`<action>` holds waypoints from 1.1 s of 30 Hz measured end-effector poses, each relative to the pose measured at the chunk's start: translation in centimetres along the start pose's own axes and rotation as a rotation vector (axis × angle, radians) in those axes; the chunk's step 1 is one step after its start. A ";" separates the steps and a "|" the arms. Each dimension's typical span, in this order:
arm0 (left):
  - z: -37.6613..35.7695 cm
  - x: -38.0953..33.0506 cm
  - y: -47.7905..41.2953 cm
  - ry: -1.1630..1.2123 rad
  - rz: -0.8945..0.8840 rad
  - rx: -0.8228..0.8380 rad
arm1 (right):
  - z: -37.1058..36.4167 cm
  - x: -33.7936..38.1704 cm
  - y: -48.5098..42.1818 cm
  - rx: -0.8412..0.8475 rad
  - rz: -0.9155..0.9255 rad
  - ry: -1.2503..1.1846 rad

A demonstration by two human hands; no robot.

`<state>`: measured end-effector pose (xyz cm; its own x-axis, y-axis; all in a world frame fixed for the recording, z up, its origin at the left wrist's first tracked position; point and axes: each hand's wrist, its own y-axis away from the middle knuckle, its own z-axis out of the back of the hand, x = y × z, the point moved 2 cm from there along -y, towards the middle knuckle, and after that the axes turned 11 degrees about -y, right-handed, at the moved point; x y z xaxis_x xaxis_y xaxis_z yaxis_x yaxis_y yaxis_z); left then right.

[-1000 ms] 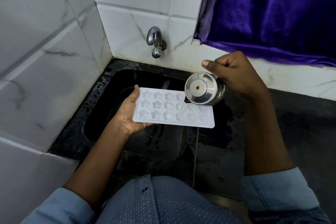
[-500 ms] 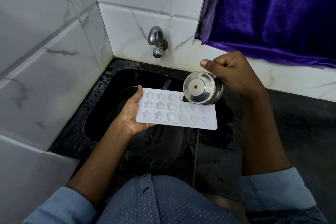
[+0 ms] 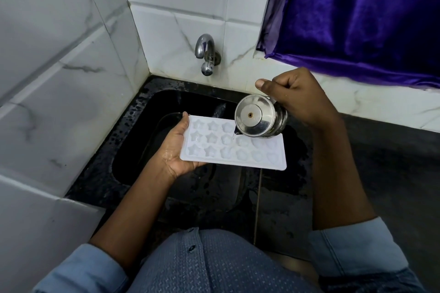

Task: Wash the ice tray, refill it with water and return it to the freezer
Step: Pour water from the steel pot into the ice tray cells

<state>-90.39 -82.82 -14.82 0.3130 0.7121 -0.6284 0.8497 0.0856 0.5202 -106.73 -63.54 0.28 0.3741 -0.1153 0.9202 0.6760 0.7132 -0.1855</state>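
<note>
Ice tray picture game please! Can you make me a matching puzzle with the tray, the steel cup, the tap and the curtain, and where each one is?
Things:
1. ice tray
2. steel cup
3. tap
4. curtain

Places:
A. on the tiled wall above the sink
B. in the right hand, tipped over
C. top right, purple
D. in the left hand, over the sink

Pairs: 1-D, 2-B, 3-A, 4-C

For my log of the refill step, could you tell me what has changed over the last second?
Little: the steel cup, tipped in the right hand, shifted slightly leftward along the ice tray, pouring. The left hand kept its grip on the tray's end above the sink.
</note>
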 end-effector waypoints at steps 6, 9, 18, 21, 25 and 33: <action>-0.1 -0.1 0.0 0.003 -0.011 -0.014 | -0.2 0.2 -0.1 0.002 0.010 0.006; -0.1 -0.2 0.0 0.005 -0.006 -0.021 | -0.2 0.2 -0.2 0.003 0.008 0.004; -0.3 -0.3 -0.1 0.003 -0.002 -0.032 | -0.2 0.7 -0.2 -0.016 0.003 0.015; -0.2 -0.2 -0.3 0.017 0.010 -0.032 | -0.4 0.4 -0.4 -0.014 -0.001 -0.009; -0.2 0.0 -0.3 0.019 0.010 -0.021 | -0.7 0.5 -0.5 0.007 0.018 0.002; 0.0 0.2 -0.2 0.019 0.023 -0.001 | -2.5 1.1 -0.4 0.043 0.045 0.003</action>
<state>-90.51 -82.69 -15.09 0.3242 0.7271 -0.6051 0.8420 0.0698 0.5350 -104.99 -65.67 0.51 0.4053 -0.0842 0.9103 0.6307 0.7466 -0.2118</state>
